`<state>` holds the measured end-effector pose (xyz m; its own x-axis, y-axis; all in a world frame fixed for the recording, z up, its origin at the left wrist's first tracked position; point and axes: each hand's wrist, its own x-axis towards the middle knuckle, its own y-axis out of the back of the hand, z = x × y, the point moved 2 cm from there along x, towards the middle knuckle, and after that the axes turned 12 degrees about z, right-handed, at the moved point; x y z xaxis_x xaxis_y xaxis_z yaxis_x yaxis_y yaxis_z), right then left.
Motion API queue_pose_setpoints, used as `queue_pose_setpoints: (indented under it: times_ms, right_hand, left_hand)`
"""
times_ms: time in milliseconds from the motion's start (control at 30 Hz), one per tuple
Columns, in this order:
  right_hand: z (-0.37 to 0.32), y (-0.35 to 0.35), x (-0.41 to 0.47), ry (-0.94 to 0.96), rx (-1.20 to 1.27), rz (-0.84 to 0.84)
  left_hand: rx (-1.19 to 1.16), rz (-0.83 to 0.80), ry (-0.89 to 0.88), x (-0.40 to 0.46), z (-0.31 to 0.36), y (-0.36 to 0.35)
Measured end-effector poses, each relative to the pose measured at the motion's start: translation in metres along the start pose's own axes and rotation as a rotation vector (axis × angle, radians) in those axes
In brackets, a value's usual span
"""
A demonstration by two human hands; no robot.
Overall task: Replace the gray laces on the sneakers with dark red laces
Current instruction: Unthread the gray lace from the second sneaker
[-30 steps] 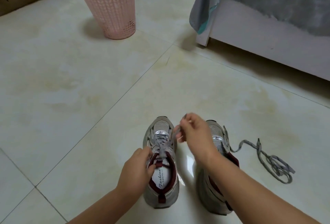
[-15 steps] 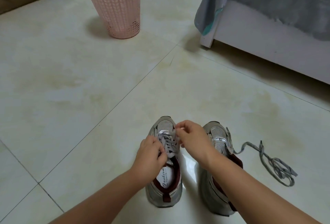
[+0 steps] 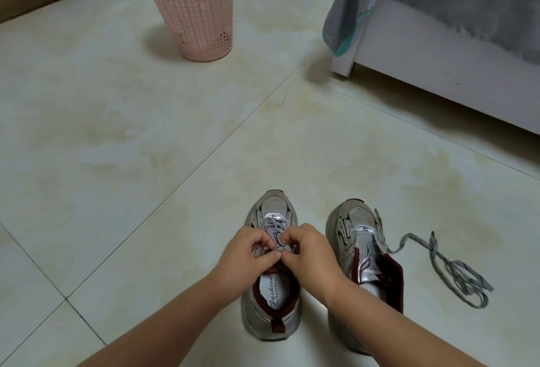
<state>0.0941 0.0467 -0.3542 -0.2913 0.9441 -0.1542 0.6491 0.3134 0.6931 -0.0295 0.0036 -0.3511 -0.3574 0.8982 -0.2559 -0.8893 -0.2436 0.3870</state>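
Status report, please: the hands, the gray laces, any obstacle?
Left hand and right hand both pinching gray lace on left sneaker. Right sneaker almost unlaced, its pulled lace on floor. Nothing in the way.

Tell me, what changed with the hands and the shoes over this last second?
The right hand, raised a second ago pulling a gray lace up from the left sneaker, came down to the shoe's tongue. The left hand slid forward from the collar to meet it; both now pinch the lacing. The right sneaker and the loose gray lace on the floor stayed put.
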Motion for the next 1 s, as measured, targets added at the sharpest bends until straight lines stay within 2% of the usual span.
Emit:
queue_pose_setpoints:
  times_ms: [67,133,300,433,600,700,800,867,933,1000]
  right_hand:
    - [0.001,0.001,0.0,-0.027,0.089,-0.015]
    - [0.0,0.003,0.001,-0.037,0.139,-0.043]
    - [0.002,0.003,0.0,-0.034,0.166,-0.122]
    - [0.008,0.0,0.003,-0.04,0.092,-0.152]
    - [0.005,0.008,0.001,-0.03,0.167,-0.17]
    - [0.001,0.021,-0.003,0.032,0.193,-0.216]
    - [-0.001,0.034,-0.008,0.096,0.121,-0.338]
    - [0.003,0.041,-0.007,0.06,0.115,-0.373]
    - [0.008,0.045,-0.003,-0.036,0.183,-0.325]
    - [0.01,0.046,0.0,-0.149,0.274,-0.219]
  left_hand:
    - [0.009,0.005,0.011,0.0,0.0,0.001]
    - [-0.083,-0.023,0.117,0.002,-0.003,-0.001]
    - [-0.539,-0.147,0.404,0.003,-0.003,-0.002]
    - [-0.75,-0.228,0.505,0.003,0.0,0.0]
    - [-0.797,-0.133,0.568,0.009,-0.002,0.011]
    - [-0.596,-0.087,0.479,0.01,0.0,0.023]
    - [-0.187,-0.078,0.308,0.01,0.0,0.038]
    - [0.111,-0.135,0.246,0.011,-0.003,0.046]
    - [0.339,-0.179,0.212,0.011,-0.007,0.048]
    - [0.446,-0.196,0.219,0.012,-0.008,0.045]
